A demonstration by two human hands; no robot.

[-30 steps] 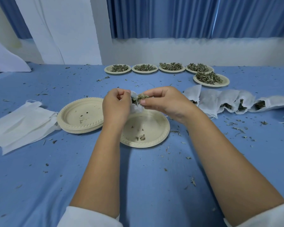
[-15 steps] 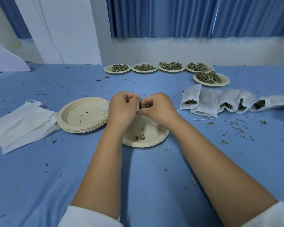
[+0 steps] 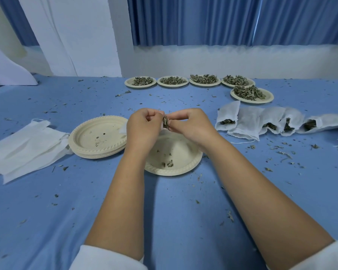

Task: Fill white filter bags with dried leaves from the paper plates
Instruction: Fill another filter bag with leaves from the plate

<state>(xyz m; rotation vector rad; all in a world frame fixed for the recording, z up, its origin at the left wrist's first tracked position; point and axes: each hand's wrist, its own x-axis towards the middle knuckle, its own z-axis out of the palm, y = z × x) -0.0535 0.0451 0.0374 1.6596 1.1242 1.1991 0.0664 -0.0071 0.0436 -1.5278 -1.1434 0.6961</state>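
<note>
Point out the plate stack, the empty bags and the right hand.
plate stack (image 3: 109, 141), head view, bare part of top plate.
empty bags (image 3: 25, 147), head view, middle of pile.
right hand (image 3: 191, 125), head view, back of hand.

The surface (image 3: 47, 211) wears matt blue cloth, lightly creased. The paper plates (image 3: 98, 137) look like stiff cream pulp, dull, with embossed rims. The filter bags (image 3: 242, 123) are thin white fibrous fabric, faintly translucent. The dried leaves (image 3: 248, 92) look brittle, crumpled, dull green-grey.
</note>
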